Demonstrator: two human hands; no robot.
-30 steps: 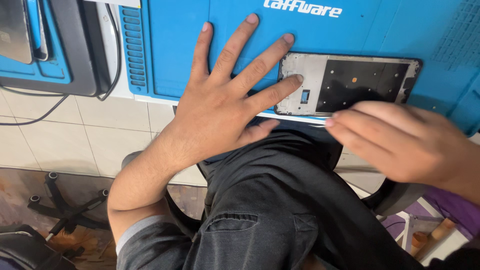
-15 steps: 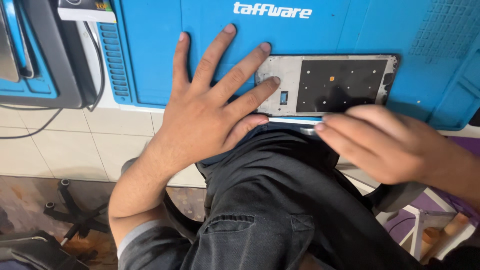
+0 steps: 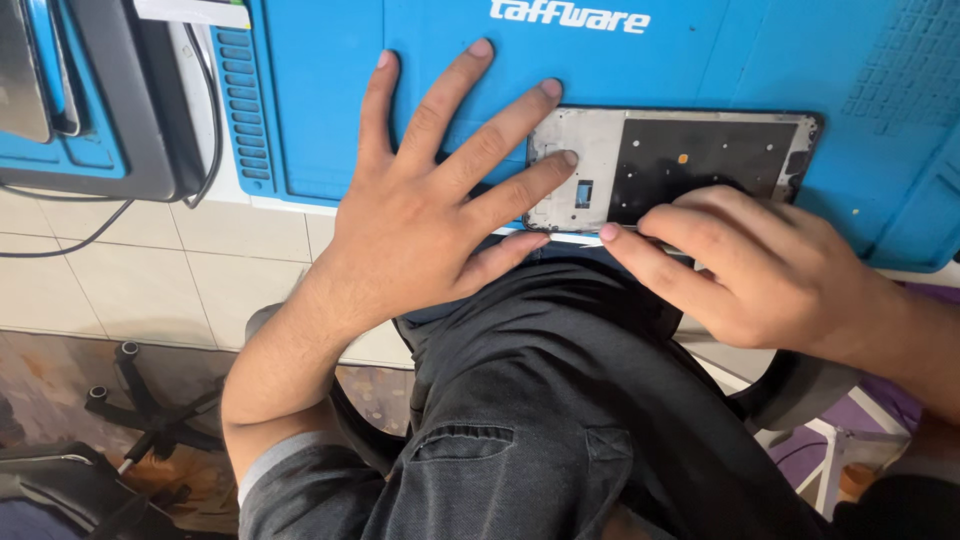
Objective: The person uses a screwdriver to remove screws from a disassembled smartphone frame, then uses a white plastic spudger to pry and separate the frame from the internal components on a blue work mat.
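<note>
**Both hands on opened phone frame**

No containers w/ contents in view. Left hand [image 3: 420, 215] lies flat, fingers spread wide on the blue work mat [image 3: 320, 110], gripping nothing; two fingertips rest on the phone frame's [image 3: 690, 160] left end. Right hand [image 3: 745, 260] curls over the frame's near edge, fingers pressed together; can't tell if it pinches anything. Frame sits betw. both hands, at mat's near edge.

Bare left hand [image 3: 420, 215] and bare right hand [image 3: 760, 265], no rings, short nails; grey short sleeve [image 3: 290, 470] at lower left; dark grey trousers [image 3: 560, 400] with stitched pocket seam, lower centre of frame.
</note>
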